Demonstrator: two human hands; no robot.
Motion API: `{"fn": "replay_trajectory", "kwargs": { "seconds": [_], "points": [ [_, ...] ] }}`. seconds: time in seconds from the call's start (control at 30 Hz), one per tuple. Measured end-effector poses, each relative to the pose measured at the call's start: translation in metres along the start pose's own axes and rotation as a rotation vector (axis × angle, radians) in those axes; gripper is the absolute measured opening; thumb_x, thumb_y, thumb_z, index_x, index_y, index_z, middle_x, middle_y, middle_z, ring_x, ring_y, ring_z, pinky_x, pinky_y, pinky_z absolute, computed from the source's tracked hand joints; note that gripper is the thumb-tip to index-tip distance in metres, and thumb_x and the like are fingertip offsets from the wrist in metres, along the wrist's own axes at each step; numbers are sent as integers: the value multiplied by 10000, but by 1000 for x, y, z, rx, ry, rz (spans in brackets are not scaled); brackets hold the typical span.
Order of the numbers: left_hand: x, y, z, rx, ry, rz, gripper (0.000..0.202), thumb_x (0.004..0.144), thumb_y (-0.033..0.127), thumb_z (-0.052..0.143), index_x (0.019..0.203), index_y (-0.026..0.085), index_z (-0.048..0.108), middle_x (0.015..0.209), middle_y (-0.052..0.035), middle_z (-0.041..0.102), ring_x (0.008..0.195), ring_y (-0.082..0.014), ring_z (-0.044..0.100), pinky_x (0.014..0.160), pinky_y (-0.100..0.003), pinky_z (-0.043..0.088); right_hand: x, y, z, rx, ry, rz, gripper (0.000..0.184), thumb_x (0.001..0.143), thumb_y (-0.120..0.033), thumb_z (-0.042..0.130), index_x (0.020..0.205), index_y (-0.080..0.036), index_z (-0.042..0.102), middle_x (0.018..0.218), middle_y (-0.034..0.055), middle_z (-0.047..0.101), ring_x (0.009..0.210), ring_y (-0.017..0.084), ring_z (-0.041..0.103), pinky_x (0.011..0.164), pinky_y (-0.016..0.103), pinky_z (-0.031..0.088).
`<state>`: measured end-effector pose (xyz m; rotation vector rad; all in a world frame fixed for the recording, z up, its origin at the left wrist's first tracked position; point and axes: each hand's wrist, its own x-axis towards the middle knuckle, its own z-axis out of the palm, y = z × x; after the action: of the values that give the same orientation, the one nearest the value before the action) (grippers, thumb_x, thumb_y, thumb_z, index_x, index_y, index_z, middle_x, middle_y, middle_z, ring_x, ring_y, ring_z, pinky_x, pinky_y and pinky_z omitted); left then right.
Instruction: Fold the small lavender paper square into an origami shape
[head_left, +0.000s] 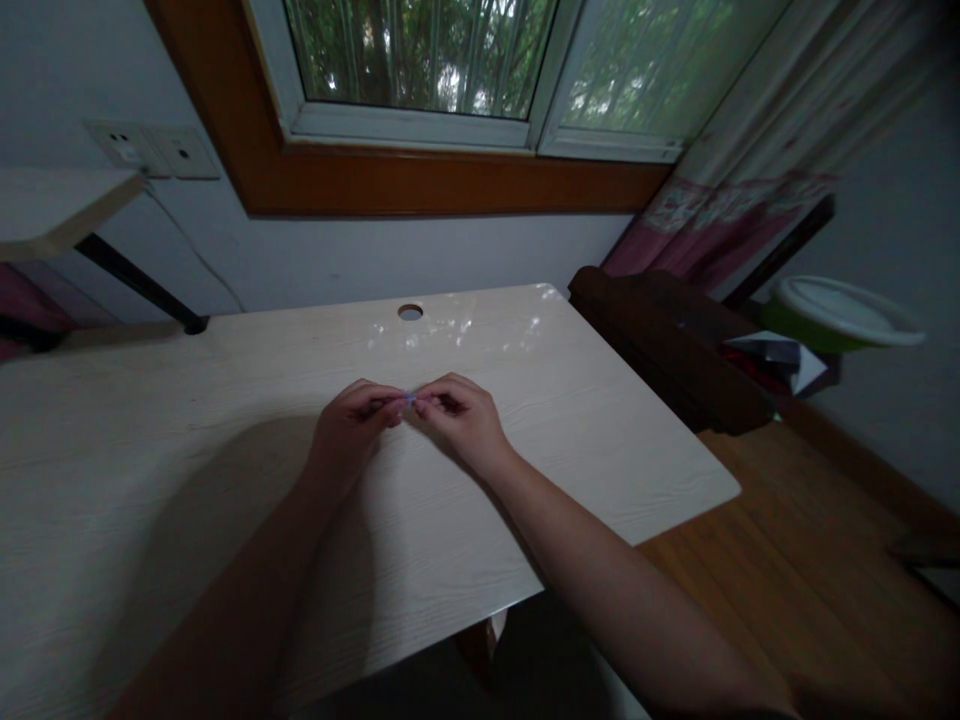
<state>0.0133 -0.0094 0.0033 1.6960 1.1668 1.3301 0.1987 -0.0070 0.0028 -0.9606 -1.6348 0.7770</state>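
Between my fingertips is a tiny bluish-purple thing (409, 399), too small and dim for me to tell its kind. My left hand (352, 425) pinches it from the left with thumb and forefinger. From the other side, my right hand (466, 418) pinches it the same way, so the fingertips of both hands nearly meet. Both hands are over the middle of the pale wood-grain desk (600, 440). Most of the small thing is covered by my fingers.
A round cable hole (410, 312) is near the desk's back edge. A raised shelf (64, 205) on black legs stands at the left. Beyond the right edge are dark wooden furniture (652, 330) and a green-and-white basin (840, 315). The window (420, 60) is behind.
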Motion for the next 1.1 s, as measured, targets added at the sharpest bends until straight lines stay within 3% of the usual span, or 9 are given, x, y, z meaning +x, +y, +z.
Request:
{"fn": "replay_trajectory", "kwargs": {
  "seconds": [0.13, 0.53, 1.1],
  "points": [
    [-2, 0, 2, -126, -46, -59, 174, 835, 357, 723, 933, 218, 759, 875, -39, 726, 756, -170, 696, 726, -286, 559, 0, 2, -1, 6, -9, -34, 75, 855, -238, 690, 908, -238, 744, 853, 30, 696, 777, 151, 649, 678, 276, 510],
    [0, 3, -5, 19, -63, 42, 142, 867, 340, 697, 941, 245, 773, 959, -40, 750, 882, -179, 689, 850, -297, 543, 2, 4, -3, 86, -41, -66, 103, 863, -313, 717, 951, -285, 762, 968, 34, 744, 917, 184, 688, 858, 354, 544],
    [1, 5, -4, 49, -86, 89, 146, 879, 353, 672, 871, 236, 759, 898, -42, 743, 852, -180, 678, 818, -301, 527, 2, 9, -1, 244, -77, 90, 87, 846, -314, 714, 867, -231, 732, 941, 42, 711, 882, 164, 663, 818, 325, 533]
  ]
}}
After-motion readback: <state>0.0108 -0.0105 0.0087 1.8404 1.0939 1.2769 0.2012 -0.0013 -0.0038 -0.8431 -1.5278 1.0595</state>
